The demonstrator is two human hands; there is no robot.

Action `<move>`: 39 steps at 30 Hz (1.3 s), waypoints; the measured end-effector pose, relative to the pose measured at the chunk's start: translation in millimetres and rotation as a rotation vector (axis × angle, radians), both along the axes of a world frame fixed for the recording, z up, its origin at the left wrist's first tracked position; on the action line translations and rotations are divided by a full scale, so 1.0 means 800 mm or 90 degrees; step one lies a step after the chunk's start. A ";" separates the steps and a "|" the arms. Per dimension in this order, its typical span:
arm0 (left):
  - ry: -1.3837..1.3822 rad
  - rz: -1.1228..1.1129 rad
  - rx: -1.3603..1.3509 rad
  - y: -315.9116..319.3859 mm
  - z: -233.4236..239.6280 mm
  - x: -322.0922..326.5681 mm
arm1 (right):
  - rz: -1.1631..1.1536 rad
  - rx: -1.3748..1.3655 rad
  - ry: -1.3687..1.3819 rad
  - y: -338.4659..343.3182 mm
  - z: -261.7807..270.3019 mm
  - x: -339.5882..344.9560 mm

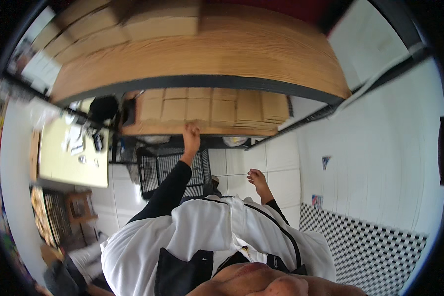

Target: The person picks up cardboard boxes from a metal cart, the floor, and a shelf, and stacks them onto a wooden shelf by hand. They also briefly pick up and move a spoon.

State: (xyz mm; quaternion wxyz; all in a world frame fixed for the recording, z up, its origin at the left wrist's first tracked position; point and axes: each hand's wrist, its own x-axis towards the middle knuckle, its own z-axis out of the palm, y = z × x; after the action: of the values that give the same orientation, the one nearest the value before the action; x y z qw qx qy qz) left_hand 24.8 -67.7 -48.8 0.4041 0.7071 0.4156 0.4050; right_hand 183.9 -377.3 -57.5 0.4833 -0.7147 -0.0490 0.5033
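Note:
My left hand [191,136] reaches forward to the front edge of the lower wooden shelf [222,130]. Its fingers are curled in front of several flat cardboard boxes [198,109] lined up on that shelf. Blur hides whether the fingertips touch a box or grip anything. Lower and to the right, my right hand [258,179] hangs over the tiled floor with its fingers slightly bent and apart, holding nothing.
Above is a wooden shelf [207,55] on a black metal frame, with cardboard boxes [159,27] at its left. A black plastic crate [174,170] stands below my left arm. Left are a pale yellow table [74,166] and a seated person [77,264]; right, a white wall [370,159].

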 end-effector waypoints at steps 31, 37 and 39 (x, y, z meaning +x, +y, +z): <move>0.006 1.040 -0.666 -0.987 -0.108 -0.423 | 1.351 -0.011 -0.065 -0.062 -0.085 -0.480; -0.086 1.101 -0.616 -0.990 -0.125 -0.406 | 1.485 -0.026 -0.126 -0.083 -0.077 -0.564; -0.160 1.084 -0.618 -0.973 -0.116 -0.416 | 1.485 -0.052 -0.131 -0.074 -0.095 -0.583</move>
State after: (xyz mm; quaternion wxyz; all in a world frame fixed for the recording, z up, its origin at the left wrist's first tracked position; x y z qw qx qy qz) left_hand -307.9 -846.0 -141.5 0.2652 -0.1190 0.8606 0.4182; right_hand -282.2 -436.3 -133.7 -0.3008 -0.2892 -0.6974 0.5828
